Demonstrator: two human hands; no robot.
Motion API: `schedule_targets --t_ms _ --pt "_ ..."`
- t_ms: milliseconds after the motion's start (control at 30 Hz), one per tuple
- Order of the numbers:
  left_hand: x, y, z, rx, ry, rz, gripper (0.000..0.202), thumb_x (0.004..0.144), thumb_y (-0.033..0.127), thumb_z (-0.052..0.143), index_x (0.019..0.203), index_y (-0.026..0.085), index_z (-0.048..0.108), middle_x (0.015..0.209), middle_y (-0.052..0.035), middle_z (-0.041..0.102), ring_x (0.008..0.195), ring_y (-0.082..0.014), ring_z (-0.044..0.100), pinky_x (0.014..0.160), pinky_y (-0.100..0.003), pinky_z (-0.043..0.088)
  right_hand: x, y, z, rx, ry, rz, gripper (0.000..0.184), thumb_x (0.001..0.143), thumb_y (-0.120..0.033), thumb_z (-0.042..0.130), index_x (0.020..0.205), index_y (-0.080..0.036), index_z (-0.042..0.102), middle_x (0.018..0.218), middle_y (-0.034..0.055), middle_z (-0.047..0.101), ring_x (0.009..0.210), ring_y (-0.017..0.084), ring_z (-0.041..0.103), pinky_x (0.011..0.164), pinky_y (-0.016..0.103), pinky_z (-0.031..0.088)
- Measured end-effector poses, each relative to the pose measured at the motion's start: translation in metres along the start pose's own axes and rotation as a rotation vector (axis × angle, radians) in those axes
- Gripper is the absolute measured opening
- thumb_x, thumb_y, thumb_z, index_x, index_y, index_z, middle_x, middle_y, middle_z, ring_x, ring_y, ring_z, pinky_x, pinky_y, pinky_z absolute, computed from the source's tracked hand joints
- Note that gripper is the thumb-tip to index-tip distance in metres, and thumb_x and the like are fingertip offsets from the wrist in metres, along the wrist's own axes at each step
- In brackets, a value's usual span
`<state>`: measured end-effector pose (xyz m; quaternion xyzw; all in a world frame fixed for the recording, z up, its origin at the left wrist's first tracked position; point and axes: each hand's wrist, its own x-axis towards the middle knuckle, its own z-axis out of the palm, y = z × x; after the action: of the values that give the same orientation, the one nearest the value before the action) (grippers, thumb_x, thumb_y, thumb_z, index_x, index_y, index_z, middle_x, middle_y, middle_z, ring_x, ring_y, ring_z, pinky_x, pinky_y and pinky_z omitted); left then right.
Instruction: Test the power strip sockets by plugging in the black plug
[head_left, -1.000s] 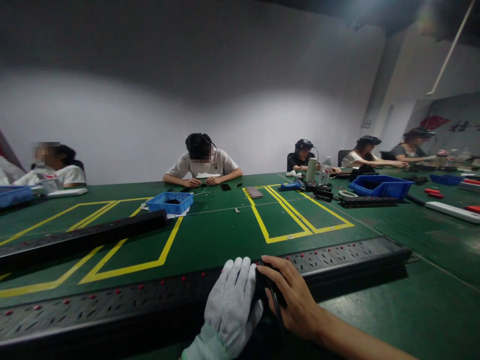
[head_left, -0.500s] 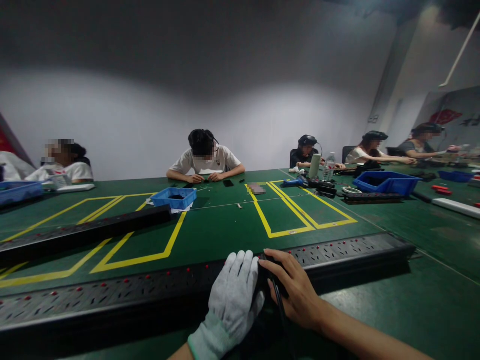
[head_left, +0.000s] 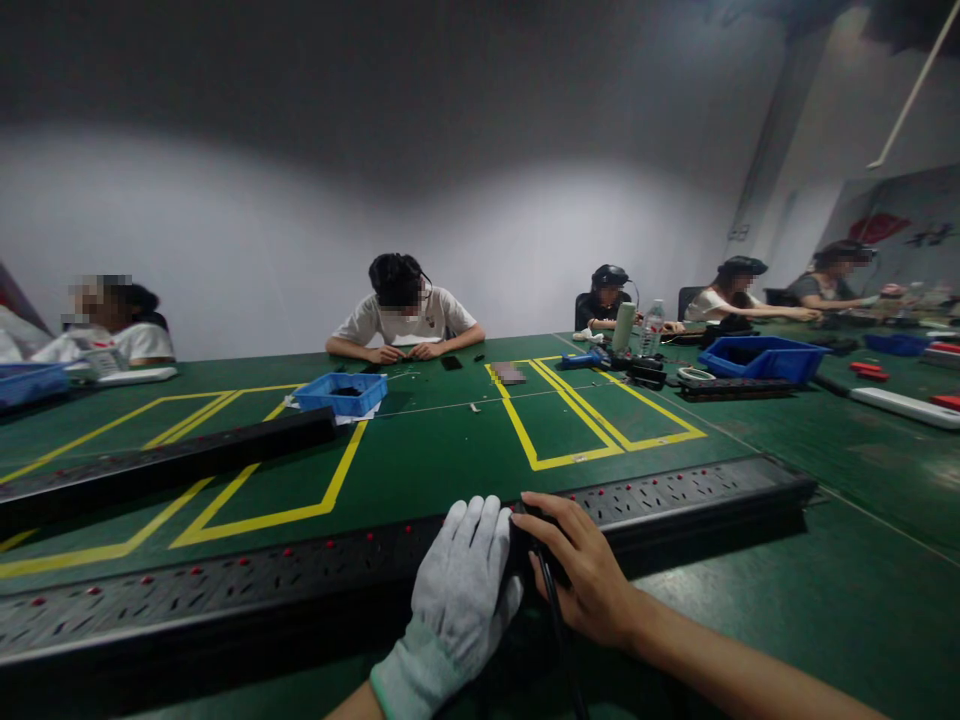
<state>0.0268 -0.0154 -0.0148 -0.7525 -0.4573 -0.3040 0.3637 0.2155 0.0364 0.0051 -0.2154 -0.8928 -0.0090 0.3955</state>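
A long black power strip (head_left: 225,590) with red switches lies across the green table in front of me. My left hand (head_left: 459,590), in a white glove, rests flat on the strip's top with its fingers together and stretched out. My bare right hand (head_left: 579,575) sits just to the right, its fingers curled over the strip and around a thin black cable (head_left: 551,625) that runs down toward me.
A second black strip (head_left: 165,460) lies farther back on the left. Blue trays (head_left: 341,393) (head_left: 761,358), yellow floor-tape rectangles (head_left: 592,420), bottles and a white strip (head_left: 904,407) fill the table. Several other people sit along the far side and at the right.
Both hands stay on the strip in the same pose. Only the view has shifted slightly.
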Motion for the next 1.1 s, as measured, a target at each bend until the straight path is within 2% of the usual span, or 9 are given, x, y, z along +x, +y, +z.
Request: schedule_targets --t_ms 367,633,933,1100 --pt "0.0017 -0.0005 -0.0019 0.019 -0.015 0.014 0.050 0.087 0.028 0.048 0.131 0.004 0.048 0.127 -0.0195 0.059 0.124 -0.0320 0.051 0.102 -0.050 0.045 -0.0005 0.0004 0.0003 0.025 -0.015 0.014 0.047 0.086 -0.010 0.047 0.130 -0.023 0.050 0.134 0.0111 0.050 0.122 0.025 0.050 0.099 0.044 0.046" --pt "-0.0004 -0.0001 -0.0026 0.004 -0.080 0.016 0.055 0.089 0.038 0.052 0.132 0.003 0.048 0.131 -0.0230 0.055 0.126 -0.0343 0.049 0.103 -0.051 0.044 0.0006 -0.0008 -0.0002 0.014 0.008 0.007 0.044 0.087 -0.011 0.048 0.129 -0.023 0.051 0.132 0.0109 0.052 0.120 0.025 0.052 0.099 0.044 0.046" --pt "0.0051 0.0012 -0.0022 0.070 0.036 0.010 0.036 0.090 0.019 0.048 0.120 0.003 0.057 0.119 -0.0206 0.063 0.114 -0.0303 0.059 0.092 -0.047 0.053 0.0017 0.0000 -0.0011 0.012 0.017 -0.025 0.043 0.086 -0.011 0.050 0.128 -0.021 0.051 0.131 0.0123 0.052 0.119 0.025 0.051 0.097 0.044 0.046" --pt "0.0062 -0.0002 -0.0027 0.055 0.037 0.016 0.034 0.089 0.016 0.046 0.118 0.001 0.057 0.117 -0.0218 0.064 0.112 -0.0313 0.061 0.090 -0.049 0.054 0.0002 0.0007 -0.0005 0.008 0.006 -0.026 0.044 0.086 -0.011 0.051 0.129 -0.021 0.050 0.132 0.0121 0.051 0.121 0.026 0.049 0.100 0.046 0.042"
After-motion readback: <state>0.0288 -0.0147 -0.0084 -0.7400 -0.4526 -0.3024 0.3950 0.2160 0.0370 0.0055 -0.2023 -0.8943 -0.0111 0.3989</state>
